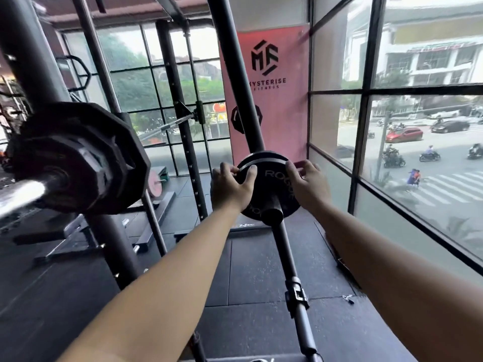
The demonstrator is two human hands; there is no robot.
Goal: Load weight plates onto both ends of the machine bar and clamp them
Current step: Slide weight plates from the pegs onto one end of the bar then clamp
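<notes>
Both arms reach straight out, forearms nearly parallel, wrists level. The left hand (pixel 230 185) clamps the upper left rim of the small black Rogue plate (pixel 271 180), fingers curled over the edge and thumb laid across the front face. The right hand (pixel 308 182) mirrors it on the upper right rim, fingers hooked behind the edge, palm against the side. So the plate is held between the two hands, upright and face-on to the camera, threaded on a short black peg (pixel 273 215) whose round end pokes out through the centre hole towards the viewer. Whether the plate sits hard against the back of the peg, I can't tell.

Right behind it a dark rack post (pixel 240 74) runs up and down through the frame, carrying a metal clamp fitting (pixel 296 296) lower down. To the left, well apart from the hands, the chrome bar (pixel 23 190) juts towards the camera with big many-sided plates (pixel 78 158) loaded on it. On the right the black-framed window wall (pixel 366 126) closes in near the right forearm. Below the arms lies open black rubber floor (pixel 261 270), with a small clip (pixel 347 299) lying on it near the window side
</notes>
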